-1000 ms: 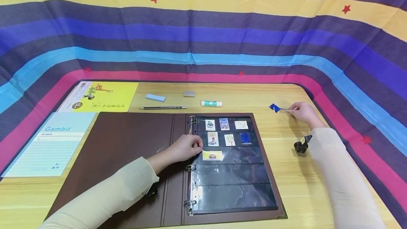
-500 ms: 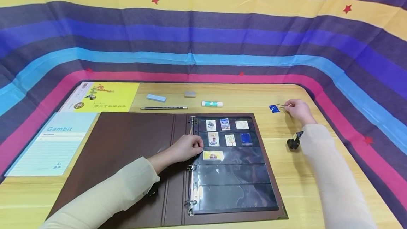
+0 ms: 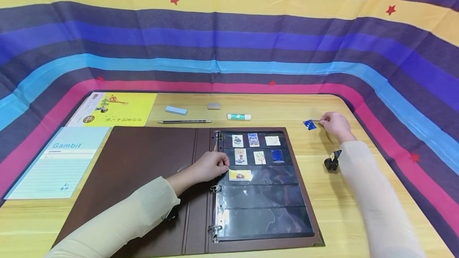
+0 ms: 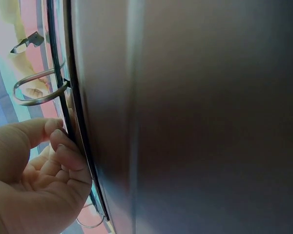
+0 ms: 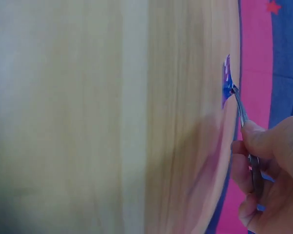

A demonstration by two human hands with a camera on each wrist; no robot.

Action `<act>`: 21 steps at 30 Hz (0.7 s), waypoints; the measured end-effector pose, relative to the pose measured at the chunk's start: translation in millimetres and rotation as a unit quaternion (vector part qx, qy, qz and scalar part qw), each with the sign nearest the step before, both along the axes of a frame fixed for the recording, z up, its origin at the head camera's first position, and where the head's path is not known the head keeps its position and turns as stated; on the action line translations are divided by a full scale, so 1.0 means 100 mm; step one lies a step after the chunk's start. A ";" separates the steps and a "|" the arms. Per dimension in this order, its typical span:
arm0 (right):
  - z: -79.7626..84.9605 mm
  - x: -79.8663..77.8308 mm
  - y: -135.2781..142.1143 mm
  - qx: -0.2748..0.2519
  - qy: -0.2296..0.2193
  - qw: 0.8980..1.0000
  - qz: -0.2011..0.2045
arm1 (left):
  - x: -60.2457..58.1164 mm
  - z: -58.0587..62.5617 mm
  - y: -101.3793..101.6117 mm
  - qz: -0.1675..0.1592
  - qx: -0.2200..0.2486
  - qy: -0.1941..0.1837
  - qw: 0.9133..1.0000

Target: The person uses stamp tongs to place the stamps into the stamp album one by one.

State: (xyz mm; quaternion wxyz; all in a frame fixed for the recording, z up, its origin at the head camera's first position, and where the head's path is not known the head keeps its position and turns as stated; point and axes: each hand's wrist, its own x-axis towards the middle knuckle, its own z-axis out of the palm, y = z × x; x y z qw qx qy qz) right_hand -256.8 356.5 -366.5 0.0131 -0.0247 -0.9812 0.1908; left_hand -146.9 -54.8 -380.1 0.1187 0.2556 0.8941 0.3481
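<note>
In the head view, a brown ring binder (image 3: 154, 162) lies spread flat with a black pocket page (image 3: 265, 196) on its right. Several stamps sit in the upper pockets, including a yellow one (image 3: 240, 175). My left hand (image 3: 208, 166) rests at the page's ring side, thumb and forefinger pinching its edge; the left wrist view shows this beside a metal ring (image 4: 39, 92). At the right, my right hand (image 3: 336, 126) holds metal tweezers (image 5: 243, 112). Their tips are on a blue stamp (image 3: 309, 125), which looks bent in the right wrist view.
Behind the binder lie a pencil (image 3: 184, 122), a glue stick (image 3: 239, 117), a pale blue block (image 3: 176, 110) and a grey block (image 3: 214, 106). A yellow booklet (image 3: 130, 108) and a Gambit notepad (image 3: 57, 166) are at left. Striped cloth (image 3: 229, 43) surrounds the table.
The tweezers held the blue stamp a second ago, then lay at its upper right edge half a second ago. Now they grip it again there. The left hand stays in place.
</note>
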 end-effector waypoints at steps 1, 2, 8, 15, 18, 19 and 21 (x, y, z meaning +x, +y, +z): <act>0.01 0.02 0.00 0.000 0.001 1.000 0.002 | 0.00 0.00 0.00 0.000 0.000 0.001 1.000; 0.03 0.04 -0.01 0.001 0.003 1.000 0.004 | 0.00 -0.01 0.00 -0.001 0.002 0.002 1.000; 0.15 0.21 -0.19 -0.036 0.031 0.998 0.031 | -0.01 -0.01 0.00 -0.003 0.006 0.008 1.000; 0.18 0.54 -0.81 -0.134 0.051 0.983 0.117 | 0.00 -0.02 -0.01 0.001 0.006 0.006 1.000; 0.10 0.68 -1.07 -0.152 0.031 0.976 0.154 | 0.00 -0.02 0.00 0.003 0.007 0.005 1.000; 0.07 0.72 -1.13 -0.155 0.025 0.974 0.165 | 0.00 -0.01 0.00 0.004 0.008 0.005 1.000; 0.00 0.78 -1.25 -0.150 0.019 0.972 0.182 | 0.01 -0.01 0.00 0.006 0.009 0.006 1.000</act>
